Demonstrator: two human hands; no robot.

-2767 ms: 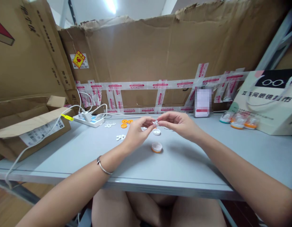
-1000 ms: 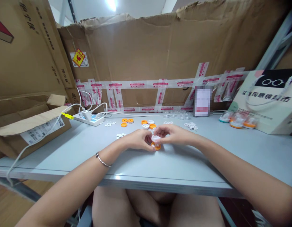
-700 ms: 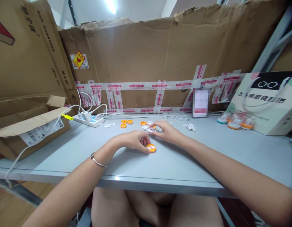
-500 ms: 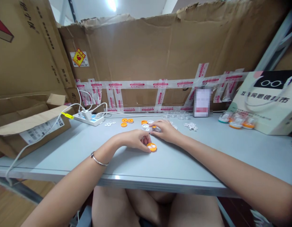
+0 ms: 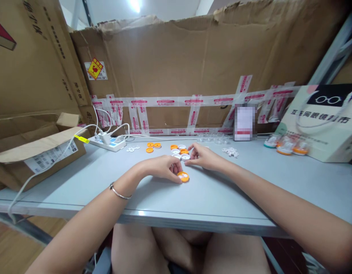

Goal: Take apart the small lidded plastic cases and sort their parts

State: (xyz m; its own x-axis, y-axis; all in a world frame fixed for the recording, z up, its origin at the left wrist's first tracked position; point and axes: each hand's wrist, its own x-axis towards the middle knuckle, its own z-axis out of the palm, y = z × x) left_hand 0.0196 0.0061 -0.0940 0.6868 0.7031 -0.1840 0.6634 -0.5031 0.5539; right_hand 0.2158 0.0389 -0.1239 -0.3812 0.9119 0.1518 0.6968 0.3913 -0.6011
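Note:
My left hand (image 5: 166, 169) grips the edge of an orange round cap (image 5: 183, 176) lying on the table, with thumb and fingers on its left side. Small white pieces sit inside this cap. Just beyond it is a cluster of white and orange round caps. My right hand (image 5: 203, 156) is at the cluster's right side, thumb and fingers apart, nearest to a white cap (image 5: 185, 156) and an orange cap (image 5: 184, 151). Whether its fingertips touch them I cannot tell.
Several orange caps (image 5: 149, 150) and small white pieces (image 5: 132, 149) lie to the left. More white pieces (image 5: 230, 152) and clear round parts (image 5: 213, 139) are to the right. A power strip (image 5: 107, 143), phone (image 5: 244, 122), paper bag (image 5: 321, 125) and open carton (image 5: 50, 152) stand around.
My right hand has drawn back slightly to the right, uncovering the white and orange caps of the cluster. My left hand and its orange cap stay in place.

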